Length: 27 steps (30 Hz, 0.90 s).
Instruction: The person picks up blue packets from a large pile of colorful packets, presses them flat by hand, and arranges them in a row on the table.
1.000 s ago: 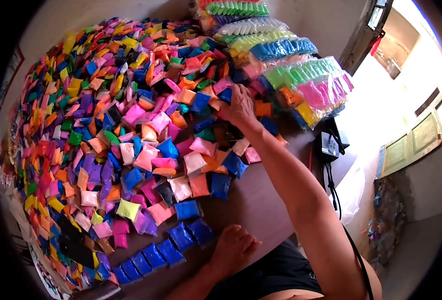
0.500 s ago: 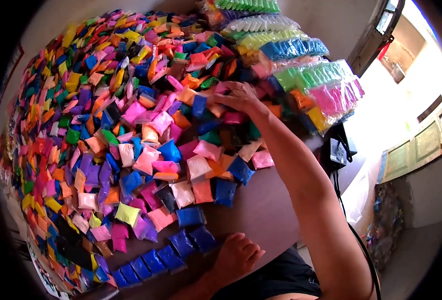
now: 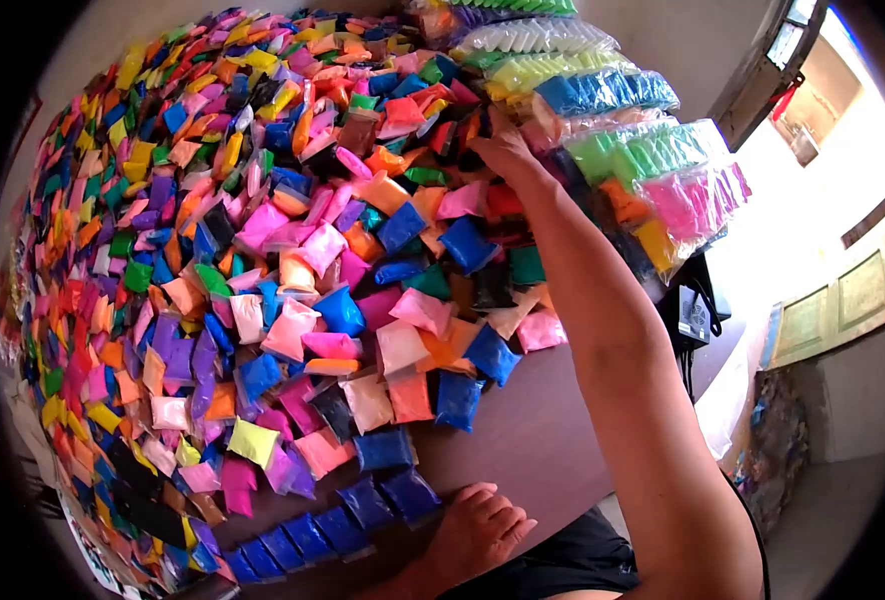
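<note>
Table (image 3: 532, 415) — colorful packets (image 3: 252, 441), pale wall (image 3: 662, 40), hands (image 3: 481, 526)

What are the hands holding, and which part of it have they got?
The left hand shows nothing in it. The right hand reaches among the packets, but I can't tell whether it grips one.
</note>
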Motion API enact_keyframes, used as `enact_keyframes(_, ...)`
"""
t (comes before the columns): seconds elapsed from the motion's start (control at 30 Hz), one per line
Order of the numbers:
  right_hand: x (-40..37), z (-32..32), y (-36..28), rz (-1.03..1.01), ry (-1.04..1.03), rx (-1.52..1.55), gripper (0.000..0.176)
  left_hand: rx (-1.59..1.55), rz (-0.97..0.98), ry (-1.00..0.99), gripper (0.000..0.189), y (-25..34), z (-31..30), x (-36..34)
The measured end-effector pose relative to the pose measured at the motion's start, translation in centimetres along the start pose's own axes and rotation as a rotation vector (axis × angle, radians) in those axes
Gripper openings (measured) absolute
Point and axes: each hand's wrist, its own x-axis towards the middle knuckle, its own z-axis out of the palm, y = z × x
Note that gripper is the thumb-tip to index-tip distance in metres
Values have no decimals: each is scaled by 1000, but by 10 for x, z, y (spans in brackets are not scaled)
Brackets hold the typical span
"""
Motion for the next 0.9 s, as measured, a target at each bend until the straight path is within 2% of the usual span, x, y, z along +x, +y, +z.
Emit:
enact_keyframes(0.07, 6, -6, -10, 162, -402, -2, 61, -11, 2, 3, 16, 1, -1, 1)
enact_keyframes(0.17, -14, -14, -28, 123, -384, -36, 56, -27, -18, 21, 16, 2, 0, -1)
enact_keyframes(0.23, -37, -19, -40, -151, -322, -147, 49, -7, 11, 45, 16, 2, 4, -4)
enact_keyframes(0.3, -66, -33, -65, -225, -309, -270, 41, -46, -40, 46, 15, 5, 4, -3)
enact_keyframes(0.37, -86, -44, -74, -351, -320, -207, 37, -76, -91, 52, 15, 7, 2, 0)
enact_keyframes(0.57, -96, -60, -80, -409, -396, -115, 30, -50, -81, 63, 15, 7, 2, 0)
enact_keyframes(0.63, -87, -50, -63, -256, -220, 78, 27, -62, -72, 92, 16, 6, 3, 0)
enact_keyframes(0.67, -80, -47, -53, -235, -97, 82, 30, -62, -78, 98, 16, 5, 3, 1)
enact_keyframes(0.7, -72, -47, -50, -6, -130, 154, 33, -63, -66, 89, 15, 4, 3, 1)
enact_keyframes(0.73, -60, -41, -38, 109, -153, 216, 37, -63, -55, 77, 15, 3, 2, 0)
enact_keyframes(0.77, -47, -37, -26, 154, -165, 75, 42, -62, -65, 75, 15, 3, 0, 0)
enact_keyframes(0.83, -20, -24, 2, 121, -267, 5, 53, -65, -46, 56, 14, 5, -2, 2)
enact_keyframes(0.9, -16, -22, -10, 159, -315, 58, 59, -38, -22, 61, 14, 3, 1, 1)
